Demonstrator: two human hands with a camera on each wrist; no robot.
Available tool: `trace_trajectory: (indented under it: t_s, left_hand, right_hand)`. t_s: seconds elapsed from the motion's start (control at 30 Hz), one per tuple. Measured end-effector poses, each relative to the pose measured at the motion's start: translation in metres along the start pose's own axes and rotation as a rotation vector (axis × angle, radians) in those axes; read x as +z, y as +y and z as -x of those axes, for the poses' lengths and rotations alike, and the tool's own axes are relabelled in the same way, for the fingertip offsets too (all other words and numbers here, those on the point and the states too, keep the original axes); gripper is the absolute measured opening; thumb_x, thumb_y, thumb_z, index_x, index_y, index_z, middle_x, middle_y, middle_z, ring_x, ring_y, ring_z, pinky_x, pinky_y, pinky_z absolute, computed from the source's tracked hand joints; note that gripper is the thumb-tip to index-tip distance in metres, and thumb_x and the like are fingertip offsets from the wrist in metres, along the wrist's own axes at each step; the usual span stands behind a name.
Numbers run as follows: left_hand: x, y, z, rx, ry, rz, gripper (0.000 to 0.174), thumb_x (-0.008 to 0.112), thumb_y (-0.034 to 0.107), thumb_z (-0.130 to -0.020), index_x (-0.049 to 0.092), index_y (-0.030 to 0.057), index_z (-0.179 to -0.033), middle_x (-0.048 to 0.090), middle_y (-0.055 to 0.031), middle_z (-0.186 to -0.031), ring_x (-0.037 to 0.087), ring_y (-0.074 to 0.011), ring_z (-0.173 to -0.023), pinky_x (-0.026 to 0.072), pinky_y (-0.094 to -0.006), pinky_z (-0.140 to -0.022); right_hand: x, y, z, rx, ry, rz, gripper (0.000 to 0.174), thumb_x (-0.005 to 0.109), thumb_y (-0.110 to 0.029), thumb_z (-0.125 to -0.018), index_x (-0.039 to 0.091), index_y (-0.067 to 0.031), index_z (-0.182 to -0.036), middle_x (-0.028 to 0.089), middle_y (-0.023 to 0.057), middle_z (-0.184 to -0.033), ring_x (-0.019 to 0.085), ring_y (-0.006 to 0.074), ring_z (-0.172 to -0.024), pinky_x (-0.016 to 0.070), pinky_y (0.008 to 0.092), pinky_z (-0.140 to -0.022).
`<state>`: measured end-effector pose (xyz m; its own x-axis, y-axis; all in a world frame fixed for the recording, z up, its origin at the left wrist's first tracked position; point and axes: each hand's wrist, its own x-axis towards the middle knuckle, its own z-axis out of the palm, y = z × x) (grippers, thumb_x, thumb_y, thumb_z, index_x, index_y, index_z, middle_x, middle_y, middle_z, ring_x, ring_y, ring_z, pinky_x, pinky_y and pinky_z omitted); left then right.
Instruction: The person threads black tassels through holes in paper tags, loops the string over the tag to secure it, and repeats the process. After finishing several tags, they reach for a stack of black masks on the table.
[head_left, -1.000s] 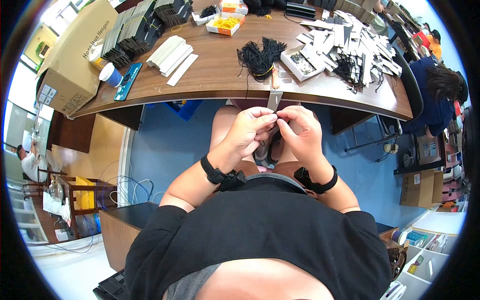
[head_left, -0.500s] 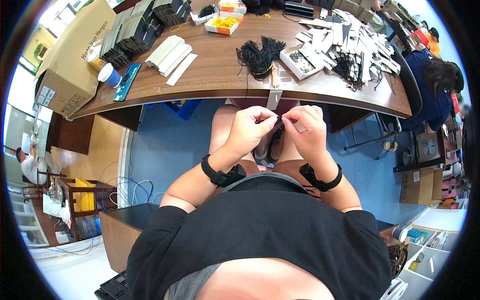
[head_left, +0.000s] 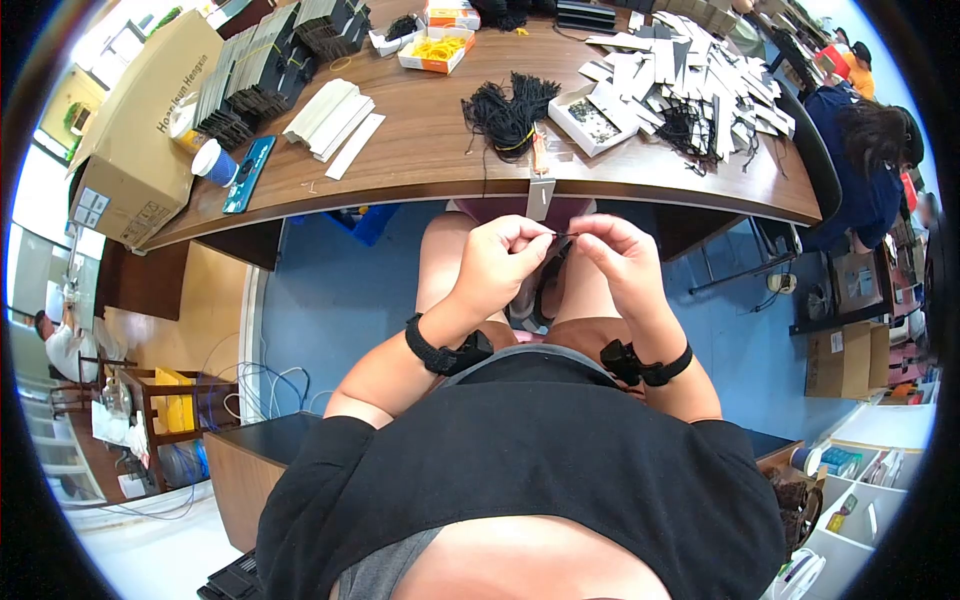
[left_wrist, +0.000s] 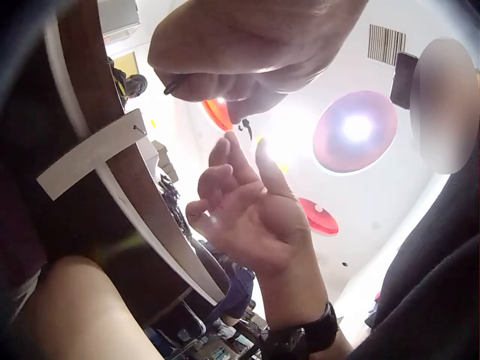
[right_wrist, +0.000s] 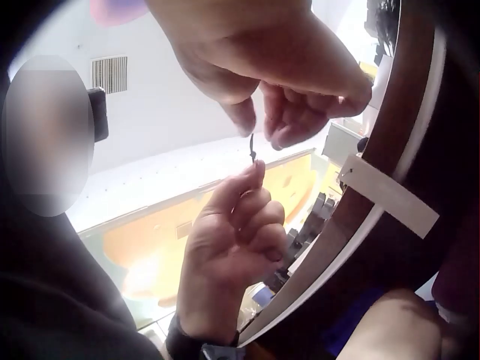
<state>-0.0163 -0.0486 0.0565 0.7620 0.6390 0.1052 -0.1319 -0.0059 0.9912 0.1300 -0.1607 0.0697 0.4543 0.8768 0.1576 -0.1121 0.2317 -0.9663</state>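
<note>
1. The person is sitting at the bench (head_left: 420,165) and is holding both hands just below its front edge, above the lap.
2. The left hand (head_left: 497,262) is clenching its grip. Thumb and forefinger are pinching one end of a thin black cord (head_left: 566,235), and the other fingers are curling in beneath.
3. The right hand (head_left: 620,262) is pinching the other end between thumb and forefinger. In the left wrist view its remaining fingers (left_wrist: 214,184) are lying loosely curled and holding nothing else.
4. Only a short length of the cord is showing. In the head view its long axis is running level, left to right, straight from one grip to the other.
5. The cord is therefore lying directly between the two grips, to the right of the left one and to the left of the right one. Neither hand is nearer, as both are touching it.
6. In the right wrist view the fingertips are almost meeting, with the cord showing as a brief dark stub between them.
7. A white paper strip (head_left: 541,197) is hanging off the bench edge just above the hands and is not touching them.
8. A bundle of black cords (head_left: 510,108) is lying on the bench behind that strip, and a heap of white cards (head_left: 700,80) is spreading out further to the right.
</note>
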Motion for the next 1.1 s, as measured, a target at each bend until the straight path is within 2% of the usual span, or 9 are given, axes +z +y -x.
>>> trace_trajectory:
  t_s: [0.1,0.3,0.4,0.6,0.77,0.83,0.93,1.0,1.1]
  left_hand:
    - [0.006,0.001,-0.002,0.061,0.035,0.084,0.009,0.062,0.006,-0.086,0.063,-0.0015,-0.089,0.054,0.0059,-0.067,0.042,0.0006,-0.058,0.0345,-0.0167,-0.050]
    - [0.007,-0.001,-0.002,0.020,0.018,0.062,0.009,0.062,0.007,-0.085,0.063,-0.0009,-0.089,0.056,0.0050,-0.068,0.044,0.0000,-0.058,0.0353,-0.0169,-0.050]
    - [-0.002,0.001,-0.001,-0.053,-0.049,0.030,0.009,0.064,0.006,-0.084,0.063,-0.0005,-0.091,0.063,-0.0002,-0.082,0.052,-0.0036,-0.070,0.0427,-0.0177,-0.065]
    - [-0.009,-0.005,-0.004,-0.083,-0.112,0.091,0.011,0.064,0.011,-0.085,0.063,0.0007,-0.089,0.063,0.0002,-0.080,0.052,-0.0036,-0.069,0.0419,-0.0182,-0.063]
    - [-0.035,-0.006,-0.010,-0.132,-0.035,0.031,0.011,0.066,0.011,-0.083,0.064,-0.0001,-0.086,0.062,-0.0004,-0.077,0.053,-0.0052,-0.070,0.0429,-0.0200,-0.065]
    - [-0.036,-0.005,-0.010,-0.148,-0.031,-0.042,0.011,0.066,0.010,-0.082,0.064,-0.0006,-0.084,0.062,-0.0006,-0.076,0.053,-0.0057,-0.070,0.0437,-0.0209,-0.064]
    - [-0.027,-0.012,-0.015,-0.150,-0.143,0.010,0.010,0.066,0.010,-0.082,0.064,-0.0004,-0.083,0.062,-0.0004,-0.075,0.052,-0.0056,-0.067,0.0430,-0.0209,-0.061]
    - [-0.028,-0.017,-0.018,-0.185,-0.180,0.085,0.015,0.064,0.016,-0.085,0.064,0.0009,-0.085,0.062,-0.0022,-0.075,0.052,-0.0062,-0.063,0.0418,-0.0199,-0.056]
    - [-0.036,-0.010,-0.023,-0.356,-0.212,0.291,0.029,0.056,0.029,-0.092,0.063,0.0009,-0.094,0.064,-0.0078,-0.080,0.055,-0.0099,-0.064,0.0448,-0.0212,-0.057]
  right_hand:
    - [0.000,-0.002,-0.003,-0.055,-0.066,0.007,0.029,0.066,-0.003,-0.080,0.062,-0.0022,-0.109,0.060,0.0016,-0.095,0.053,0.0063,-0.083,0.0440,0.0208,-0.074]
    - [0.006,-0.015,-0.011,-0.368,-0.095,0.684,0.010,0.069,-0.003,-0.073,0.065,-0.0041,-0.082,0.063,0.0075,-0.080,0.060,0.0194,-0.077,0.0460,0.0278,-0.072]
    - [0.005,-0.020,-0.011,-0.437,-0.142,0.756,0.011,0.068,0.002,-0.071,0.063,-0.0013,-0.081,0.062,0.0073,-0.078,0.059,0.0172,-0.075,0.0453,0.0265,-0.069]
    - [-0.001,-0.011,-0.007,-0.207,-0.065,0.637,0.007,0.064,0.001,-0.074,0.061,-0.0011,-0.079,0.060,0.0024,-0.076,0.056,0.0103,-0.072,0.0446,0.0239,-0.067]
    - [-0.025,0.007,-0.010,0.083,0.027,0.578,0.014,0.063,-0.004,-0.075,0.061,-0.0013,-0.089,0.063,0.0047,-0.079,0.059,0.0140,-0.073,0.0470,0.0248,-0.069]
    - [-0.018,0.007,-0.016,-0.299,-0.102,0.882,0.017,0.062,-0.003,-0.076,0.062,-0.0013,-0.093,0.064,0.0055,-0.081,0.060,0.0144,-0.075,0.0482,0.0257,-0.071]
    - [0.011,-0.004,-0.016,-0.262,-0.197,0.754,0.027,0.062,-0.003,-0.079,0.062,-0.0016,-0.106,0.066,0.0081,-0.088,0.062,0.0146,-0.077,0.0491,0.0249,-0.072]
    - [0.022,-0.003,-0.018,-0.017,-0.242,0.551,0.029,0.061,-0.002,-0.081,0.061,-0.0026,-0.110,0.067,0.0065,-0.091,0.059,0.0087,-0.074,0.0469,0.0208,-0.067]
    - [0.027,-0.003,-0.024,-0.045,-0.124,0.696,0.019,0.063,-0.002,-0.081,0.066,-0.0009,-0.099,0.067,0.0061,-0.077,0.058,0.0077,-0.062,0.0469,0.0213,-0.057]
